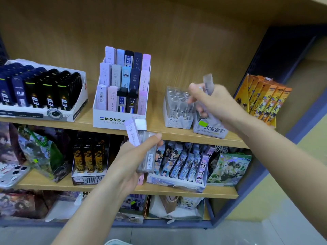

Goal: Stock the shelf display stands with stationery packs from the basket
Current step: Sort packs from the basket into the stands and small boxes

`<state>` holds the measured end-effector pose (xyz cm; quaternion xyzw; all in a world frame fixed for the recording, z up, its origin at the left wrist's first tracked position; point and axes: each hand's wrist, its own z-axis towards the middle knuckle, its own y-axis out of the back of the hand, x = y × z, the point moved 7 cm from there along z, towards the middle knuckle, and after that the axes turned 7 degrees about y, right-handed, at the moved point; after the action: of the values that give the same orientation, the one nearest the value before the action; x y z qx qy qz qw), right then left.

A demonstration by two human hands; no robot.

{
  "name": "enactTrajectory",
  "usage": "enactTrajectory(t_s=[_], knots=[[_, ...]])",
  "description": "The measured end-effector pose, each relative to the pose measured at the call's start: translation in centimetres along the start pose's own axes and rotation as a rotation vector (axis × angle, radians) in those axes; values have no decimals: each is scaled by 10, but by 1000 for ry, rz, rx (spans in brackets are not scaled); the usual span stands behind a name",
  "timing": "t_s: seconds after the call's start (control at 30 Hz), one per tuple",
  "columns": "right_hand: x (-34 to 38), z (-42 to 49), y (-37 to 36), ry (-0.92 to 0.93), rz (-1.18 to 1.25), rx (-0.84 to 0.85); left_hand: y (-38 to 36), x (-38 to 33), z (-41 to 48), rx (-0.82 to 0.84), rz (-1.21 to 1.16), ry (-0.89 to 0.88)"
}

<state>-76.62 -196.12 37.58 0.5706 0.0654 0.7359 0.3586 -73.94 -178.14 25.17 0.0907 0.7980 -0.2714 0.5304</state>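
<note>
Head view, entries by size.

- Shelf (157, 105): wooden, carries the stands.
- MONO stand (113, 119): tiers nearly full.
- Clear stand (177, 119): rows of grey packs, just left of my right hand (217, 105).
- Left hand (131, 160): fingers wrapped round the spare packs (148, 156), held below the shelf edge.
- Grey pack (208, 82): right fingers clamped on it.

I'd seat it upright in a matching row.

You wore the one camera on your head. It faced forward and somewhat down at the shelf unit (157, 110), from close in. Your left hand (134, 160) and right hand (217, 106) entered from the near edge. The wide lens took in three tiers, with floor (283, 227) at the near right.
</note>
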Motion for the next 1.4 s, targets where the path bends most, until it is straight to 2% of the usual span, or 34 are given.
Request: enactTrajectory(t_s=[0.1,0.17,0.43,0.7,0.77,0.9,1.1,1.3,1.4], knots=[[-4,-23,-35,-135,352,125,-12,0,-8,52,32,-10],[-5,-34,-55,-166,488,147,-18,0,-14,72,20,-23],[-1,-49,-97,-165,732,15,-4,5,-23,63,-36,17],[-1,-54,-116,-152,838,79,13,7,-28,69,-43,56],[-1,-53,-112,-132,757,74,18,7,-29,44,-11,46],[-4,-40,-67,-5,183,-86,27,5,-30,19,10,22],[2,-22,-4,26,-405,39,33,-2,-26,-10,24,-1],[12,4,24,216,-736,26,26,-1,-23,-2,43,-6],[3,17,19,199,-798,109,25,0,-19,3,21,-10]])
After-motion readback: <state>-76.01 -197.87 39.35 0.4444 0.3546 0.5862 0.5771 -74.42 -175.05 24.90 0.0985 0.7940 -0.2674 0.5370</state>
